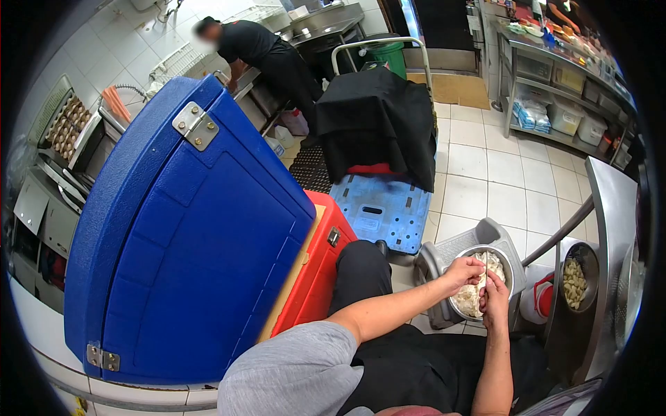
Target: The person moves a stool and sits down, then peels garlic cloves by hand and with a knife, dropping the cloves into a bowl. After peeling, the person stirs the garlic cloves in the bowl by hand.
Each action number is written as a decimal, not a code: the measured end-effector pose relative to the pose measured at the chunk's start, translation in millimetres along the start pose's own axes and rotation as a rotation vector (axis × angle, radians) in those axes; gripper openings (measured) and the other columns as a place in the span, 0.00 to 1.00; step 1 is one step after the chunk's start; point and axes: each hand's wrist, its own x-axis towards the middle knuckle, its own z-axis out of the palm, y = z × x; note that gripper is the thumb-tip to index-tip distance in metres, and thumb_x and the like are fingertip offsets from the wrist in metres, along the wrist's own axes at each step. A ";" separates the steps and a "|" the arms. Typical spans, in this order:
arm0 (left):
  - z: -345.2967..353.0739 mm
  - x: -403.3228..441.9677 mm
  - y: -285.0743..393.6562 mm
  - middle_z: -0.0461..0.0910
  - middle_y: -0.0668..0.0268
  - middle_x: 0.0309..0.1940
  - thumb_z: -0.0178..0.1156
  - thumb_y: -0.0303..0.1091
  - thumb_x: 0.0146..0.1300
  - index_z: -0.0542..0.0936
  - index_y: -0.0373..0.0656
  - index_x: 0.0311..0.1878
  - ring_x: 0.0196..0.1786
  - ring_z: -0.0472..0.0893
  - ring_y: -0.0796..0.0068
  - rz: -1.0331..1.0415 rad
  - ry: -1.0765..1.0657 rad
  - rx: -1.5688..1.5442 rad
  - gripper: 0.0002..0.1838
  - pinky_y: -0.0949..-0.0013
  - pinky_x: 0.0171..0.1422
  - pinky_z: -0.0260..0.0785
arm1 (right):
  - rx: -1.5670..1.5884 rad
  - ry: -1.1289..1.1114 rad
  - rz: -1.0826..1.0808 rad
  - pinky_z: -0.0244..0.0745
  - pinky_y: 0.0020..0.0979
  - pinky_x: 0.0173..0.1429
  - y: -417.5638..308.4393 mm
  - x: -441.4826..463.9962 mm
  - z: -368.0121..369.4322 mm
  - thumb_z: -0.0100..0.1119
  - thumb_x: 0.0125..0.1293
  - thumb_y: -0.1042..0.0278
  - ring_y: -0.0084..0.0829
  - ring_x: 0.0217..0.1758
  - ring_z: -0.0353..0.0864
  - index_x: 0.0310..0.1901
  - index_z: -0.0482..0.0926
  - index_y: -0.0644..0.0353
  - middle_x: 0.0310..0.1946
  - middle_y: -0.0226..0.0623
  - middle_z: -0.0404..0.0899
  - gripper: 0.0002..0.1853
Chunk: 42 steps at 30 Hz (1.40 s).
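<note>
Below me a round metal bowl [511,283] stands on a grey plastic step stool [447,253], filled with pale, wet food pieces [468,299] whose kind I cannot make out. Over the bowl, my left hand [463,274] comes in from the left with its fingers pinched. Facing it from below is my right hand [494,298], fingers curled and closed. Between the fingertips of both hands a thin skewer-like stick [486,259] shows; the fingers cover most of it.
A large blue lid [201,236] on a red box [316,256] rises at my left. Ahead is a blue platform cart [381,215] with a black-draped load [374,118]. Steel shelving [603,208] and a pan of pale pieces [574,284] lie right. A co-worker [260,59] bends at the sink.
</note>
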 end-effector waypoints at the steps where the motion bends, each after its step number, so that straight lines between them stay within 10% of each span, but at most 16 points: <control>1: 0.5 -0.8 0.8 0.78 0.68 0.35 0.62 0.29 0.63 0.77 0.38 0.45 0.34 0.78 0.82 0.000 -0.001 0.000 0.09 0.77 0.41 0.74 | 0.017 -0.009 0.017 0.52 0.18 0.13 -0.6 -0.2 0.1 0.46 0.75 0.66 0.15 0.12 0.61 0.62 0.70 0.59 0.20 0.27 0.71 0.18; 42: -2.1 1.2 -2.6 0.79 0.66 0.37 0.60 0.25 0.63 0.76 0.39 0.48 0.39 0.79 0.77 -0.060 -0.090 -0.213 0.10 0.74 0.48 0.75 | 0.035 0.012 0.020 0.51 0.17 0.15 -11.9 -5.1 2.4 0.45 0.75 0.65 0.13 0.13 0.60 0.63 0.71 0.58 0.18 0.24 0.67 0.19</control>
